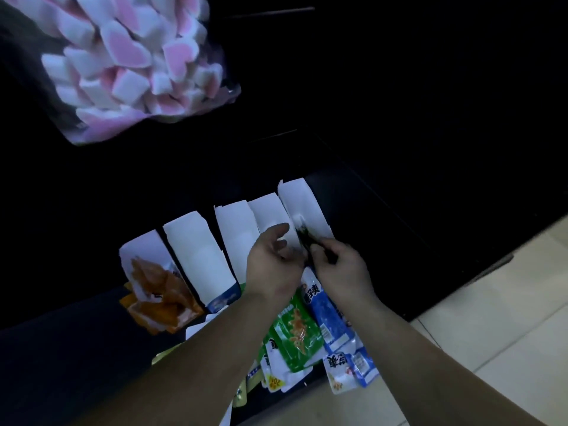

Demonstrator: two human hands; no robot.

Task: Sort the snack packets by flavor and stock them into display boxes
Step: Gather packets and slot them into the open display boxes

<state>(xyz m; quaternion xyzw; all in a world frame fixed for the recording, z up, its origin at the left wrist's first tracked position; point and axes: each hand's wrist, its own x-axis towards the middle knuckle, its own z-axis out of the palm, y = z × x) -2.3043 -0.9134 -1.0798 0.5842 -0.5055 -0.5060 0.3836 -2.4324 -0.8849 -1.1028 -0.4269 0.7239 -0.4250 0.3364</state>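
One dark pkt [302, 234] (blurry), pinched by R hand [341, 269]

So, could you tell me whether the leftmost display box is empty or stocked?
Stocked: orange packets lie inside the leftmost display box, some spilling past its near end.

Your dark surface [399, 229] carries a row of five white display boxes [199, 256] across the middle, the nine o'clock one holding orange packets [153, 281]; loose packets [295, 333], green and blue, lie heaped at six o'clock.
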